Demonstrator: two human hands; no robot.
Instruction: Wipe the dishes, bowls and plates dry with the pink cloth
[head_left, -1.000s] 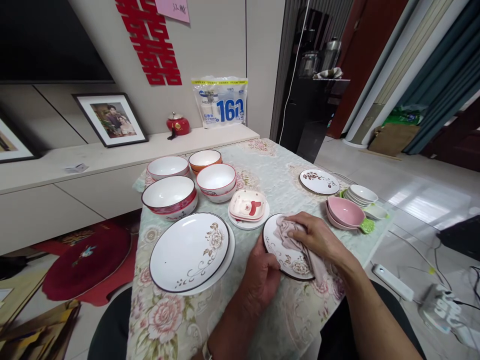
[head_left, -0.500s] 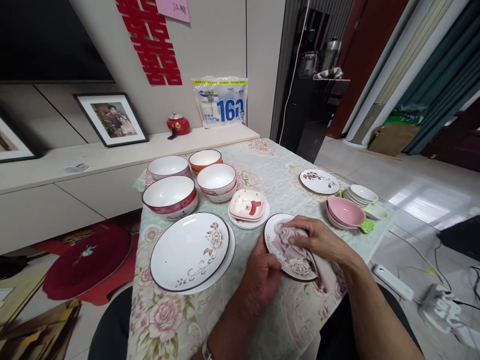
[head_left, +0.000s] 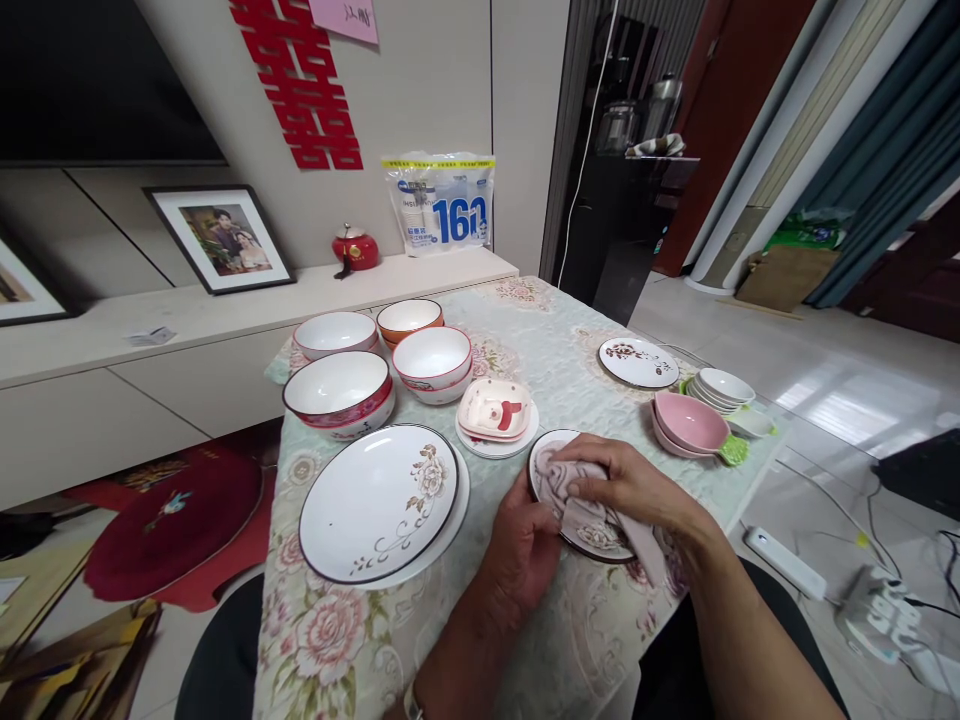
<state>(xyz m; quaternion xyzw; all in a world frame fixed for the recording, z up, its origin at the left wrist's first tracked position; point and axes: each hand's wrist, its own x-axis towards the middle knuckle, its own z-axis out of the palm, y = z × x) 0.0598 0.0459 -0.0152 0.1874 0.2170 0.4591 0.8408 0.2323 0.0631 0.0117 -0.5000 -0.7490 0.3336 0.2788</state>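
Plate (head_left: 600,538), dark-rimmed and flowered, is held over the bench (head_left: 555,345), just in from the near edge; whether its underside touches the bench I cannot tell. The fingers of the left hand (head_left: 526,548) grip its left rim, thumb on top, the others partly hidden. Those of the right hand (head_left: 641,488) are bunched round a pinkish cloth (head_left: 589,472) that lies against the plate's face. That grip on the rim most likely stops the plate from turning under the cloth (glaze tends to be slippery).

Like shapes sit together, probably to save room: bowls (head_left: 433,355) in stacks toward the far left corner, a big plate (head_left: 375,505) on a second one by the left edge, and bear dishes (head_left: 487,408) on a small white plate (head_left: 521,445) just beyond the held one. Toward the right corner are nested pink bowls (head_left: 691,422) and stacked white dishes (head_left: 724,388); a flat plate (head_left: 637,363) lies near the right edge.

No maker's mark shows on the crockery. Past the far edge, on the shelf (head_left: 307,285), a bag (head_left: 442,205) carries a big blue "160" under a yellow strip; its smaller print is mostly unclear. A red cutout (head_left: 319,95) above repeats 囍, and a pink note (head_left: 346,20) bears handwriting too small to read surely.
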